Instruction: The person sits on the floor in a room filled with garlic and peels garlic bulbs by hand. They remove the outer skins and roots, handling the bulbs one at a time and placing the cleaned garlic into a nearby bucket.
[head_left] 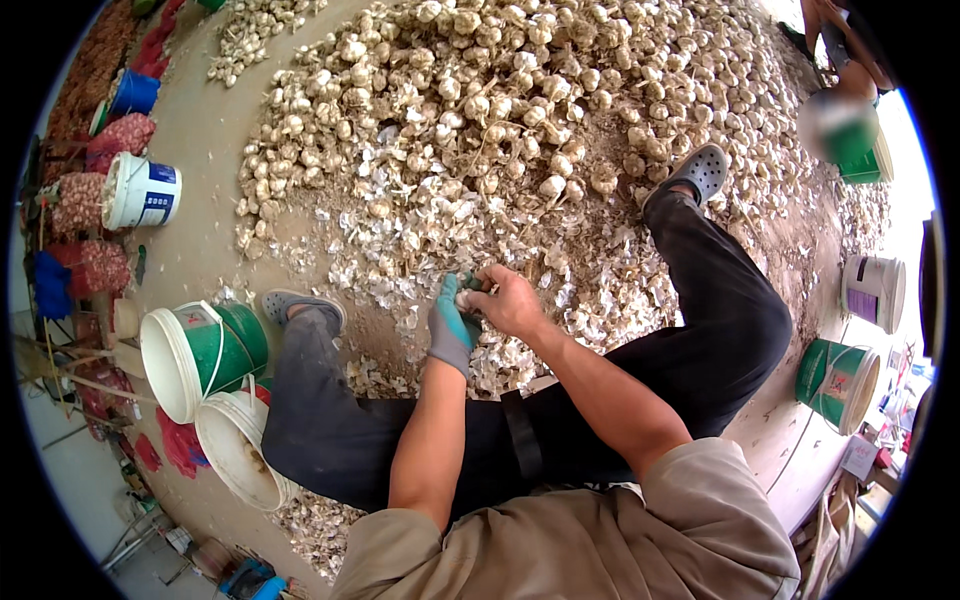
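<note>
My left hand (452, 325), in a grey and teal work glove, is closed around a pale garlic bulb (464, 299), of which only a small part shows between the fingers. Bare and ungloved, my right hand (508, 302) meets it from the right, its thumb and fingers pinched on the same garlic. Both hands are held between my knees, over a layer of loose white garlic skins (420, 235). Beyond them spreads a big heap of whole garlic bulbs (480, 100) with dry roots.
To my left stand a green and white bucket (235, 350), a tilted white bucket (235, 450) and a white pail (143, 190). Red mesh sacks (122, 140) line the left side. More buckets (838, 385) stand at right. Another person (845, 50) is at the far right.
</note>
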